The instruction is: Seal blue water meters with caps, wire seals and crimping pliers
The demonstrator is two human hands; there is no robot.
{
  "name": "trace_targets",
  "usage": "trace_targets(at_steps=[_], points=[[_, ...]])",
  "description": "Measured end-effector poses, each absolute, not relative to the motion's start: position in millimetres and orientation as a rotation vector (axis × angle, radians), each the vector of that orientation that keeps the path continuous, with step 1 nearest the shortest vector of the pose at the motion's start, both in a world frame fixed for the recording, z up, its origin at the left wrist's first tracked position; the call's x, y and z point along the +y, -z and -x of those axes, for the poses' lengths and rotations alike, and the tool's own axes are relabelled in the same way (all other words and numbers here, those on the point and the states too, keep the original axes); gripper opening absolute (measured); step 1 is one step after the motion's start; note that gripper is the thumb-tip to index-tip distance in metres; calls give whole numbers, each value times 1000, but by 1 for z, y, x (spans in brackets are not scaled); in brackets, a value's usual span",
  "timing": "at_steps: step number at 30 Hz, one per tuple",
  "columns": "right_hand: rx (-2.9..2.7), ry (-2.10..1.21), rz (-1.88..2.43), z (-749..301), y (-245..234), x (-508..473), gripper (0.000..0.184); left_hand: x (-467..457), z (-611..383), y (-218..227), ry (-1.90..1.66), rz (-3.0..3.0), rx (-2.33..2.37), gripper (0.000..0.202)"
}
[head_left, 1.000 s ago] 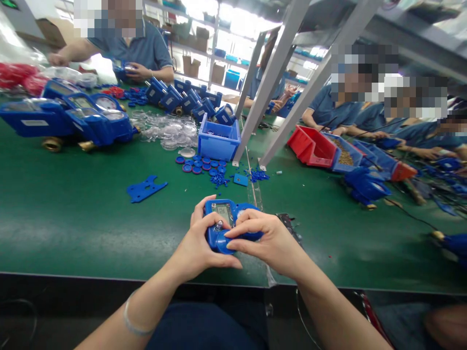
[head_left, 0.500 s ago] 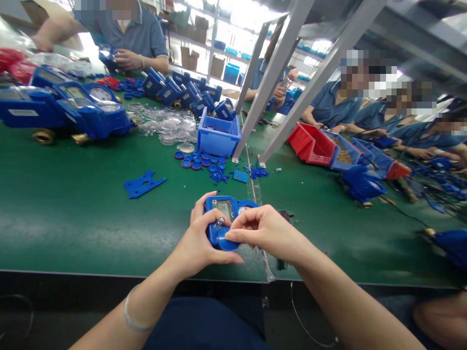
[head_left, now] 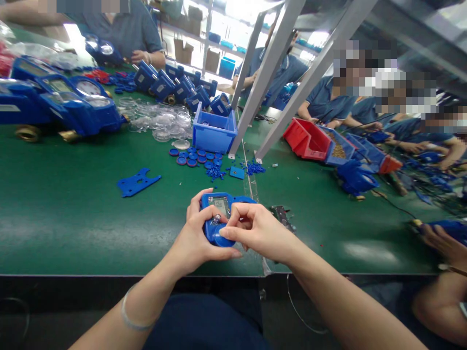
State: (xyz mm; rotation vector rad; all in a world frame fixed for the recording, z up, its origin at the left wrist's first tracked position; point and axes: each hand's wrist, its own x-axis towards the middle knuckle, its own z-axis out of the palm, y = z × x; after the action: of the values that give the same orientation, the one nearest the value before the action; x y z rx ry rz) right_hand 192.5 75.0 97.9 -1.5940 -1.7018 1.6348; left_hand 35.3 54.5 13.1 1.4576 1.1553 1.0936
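Observation:
My left hand [head_left: 195, 238] is wrapped around a blue water meter [head_left: 207, 200] held just above the green bench near its front edge. A small grey LCD display [head_left: 221, 206] shows on the meter's face. My right hand [head_left: 255, 231] is closed in a pinch, thumb and finger at a round blue cap [head_left: 225, 241] on the meter's near end. Beside the cap, a small shiny metal part [head_left: 216, 218] sticks up close to my left thumb. My right fingers cover much of the meter's round dial end.
Beyond my hands lie round blue caps [head_left: 191, 163], a flat blue plate [head_left: 138, 183] and a blue bin [head_left: 214, 138]. Blue meters [head_left: 87, 114] stand at left. A dark circuit part [head_left: 282, 217] sits right of my hands. Grey posts [head_left: 272, 73] rise ahead; co-workers sit around.
The view has shifted slightly, so bench items appear farther left and up. My hands keep the same hold on the meter and cap. A co-worker's hand now shows at the right edge.

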Motion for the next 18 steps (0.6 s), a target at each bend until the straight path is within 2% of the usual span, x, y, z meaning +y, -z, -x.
trace_targets(at_steps=[7, 12, 15, 18], points=[[-1565, -1675, 1464, -199, -85, 70, 43, 55, -36, -15, -1076, -1465, 1155, 50], [-1629, -1634, 1424, -209, -94, 64, 53, 58, -34, -15, -1072, -1467, 1164, 53], [-1620, -1272, 1606, -239, -94, 60, 55, 61, -32, -14, -1060, -1451, 1170, 56], [-1640, -740, 2009, -290, -76, 53, 42, 63, -31, -13, -1059, -1443, 1164, 56]])
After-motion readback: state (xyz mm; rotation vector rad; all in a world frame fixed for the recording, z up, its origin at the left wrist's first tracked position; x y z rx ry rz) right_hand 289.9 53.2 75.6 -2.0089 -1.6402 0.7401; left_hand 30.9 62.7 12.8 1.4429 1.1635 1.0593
